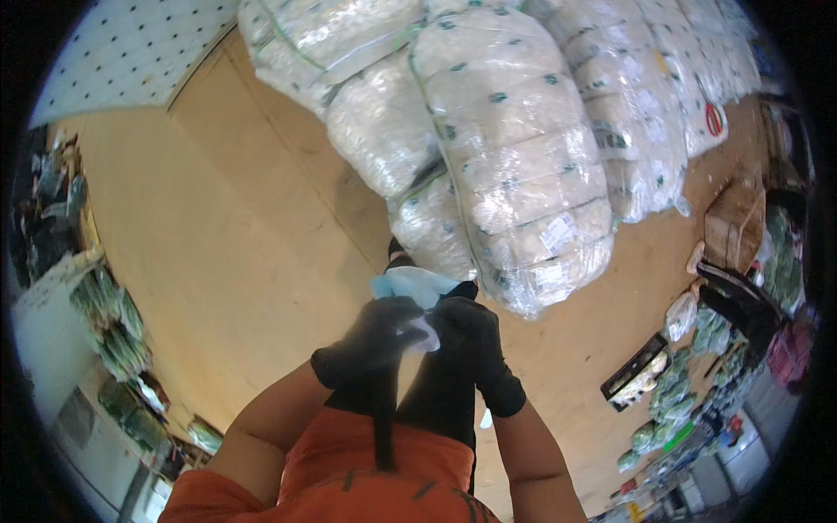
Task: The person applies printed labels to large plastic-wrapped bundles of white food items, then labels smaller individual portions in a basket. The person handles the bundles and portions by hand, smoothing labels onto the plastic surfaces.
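Observation:
Both my hands wear black gloves and are close together in front of my waist. My left hand [371, 337] has its fingers closed on a thin, pale sheet [415, 284], light blue to white, likely plastic or paper. My right hand [469, 337] grips the right side of this sheet, with its fingers curled and partly hidden. A crumpled whitish part of the sheet shows between the hands. Just beyond them lies a large bale wrapped in clear plastic [523, 157], with green print and white labels.
More wrapped bales [634, 98] stand behind and beside it. A white dotted panel [131, 52] is at the upper left. At the right are a cardboard box [734, 225], a black crate [633, 372], a crouching or seated person [739, 301] and bagged green vegetables [673, 392]. Bundled greens [118, 327] lie left.

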{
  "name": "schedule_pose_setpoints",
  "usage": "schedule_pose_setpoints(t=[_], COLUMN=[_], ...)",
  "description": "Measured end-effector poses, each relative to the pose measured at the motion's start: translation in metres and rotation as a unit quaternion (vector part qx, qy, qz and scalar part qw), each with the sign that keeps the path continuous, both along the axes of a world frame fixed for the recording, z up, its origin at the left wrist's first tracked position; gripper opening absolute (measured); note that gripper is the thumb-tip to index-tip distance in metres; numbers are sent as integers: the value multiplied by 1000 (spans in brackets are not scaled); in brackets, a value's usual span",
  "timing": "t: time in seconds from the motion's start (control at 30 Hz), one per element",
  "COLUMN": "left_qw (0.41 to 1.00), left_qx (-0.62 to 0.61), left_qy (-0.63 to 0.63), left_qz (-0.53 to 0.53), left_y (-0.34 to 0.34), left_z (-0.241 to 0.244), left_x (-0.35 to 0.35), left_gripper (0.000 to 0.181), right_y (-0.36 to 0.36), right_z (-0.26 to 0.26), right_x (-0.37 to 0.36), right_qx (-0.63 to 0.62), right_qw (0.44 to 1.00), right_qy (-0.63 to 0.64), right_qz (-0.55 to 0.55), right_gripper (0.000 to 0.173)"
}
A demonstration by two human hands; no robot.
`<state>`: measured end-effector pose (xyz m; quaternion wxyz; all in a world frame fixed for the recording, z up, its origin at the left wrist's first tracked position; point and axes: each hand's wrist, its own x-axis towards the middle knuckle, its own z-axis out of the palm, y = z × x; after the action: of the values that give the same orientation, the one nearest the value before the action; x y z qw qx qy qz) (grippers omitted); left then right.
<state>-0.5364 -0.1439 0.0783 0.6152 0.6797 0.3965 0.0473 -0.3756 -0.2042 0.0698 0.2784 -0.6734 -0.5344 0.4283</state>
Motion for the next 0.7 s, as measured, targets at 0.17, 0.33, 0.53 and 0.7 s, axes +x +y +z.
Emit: schedule_pose_setpoints(t=[0.17,0.33,0.53,0.7], left_qw=[973,940,878,872], left_qx=[169,200,367,392], left_qy=[-41,118,137,142], left_qz=[-153,-250,-277,-255], left_y=[29,70,95,106], left_z=[-9,-19,-69,-94], left_x=[12,92,176,120], left_gripper=[34,71,67,47], right_y=[-17,-15,37,45], right_z=[1,2,-20,-55], right_x=[74,124,132,127], right_qx=[-211,-50,134,202], right_qw=[872,807,844,907], right_qy=[317,256,191,81], right_qz=[-308,-530,-484,-360], right_gripper=[8,14,12,14])
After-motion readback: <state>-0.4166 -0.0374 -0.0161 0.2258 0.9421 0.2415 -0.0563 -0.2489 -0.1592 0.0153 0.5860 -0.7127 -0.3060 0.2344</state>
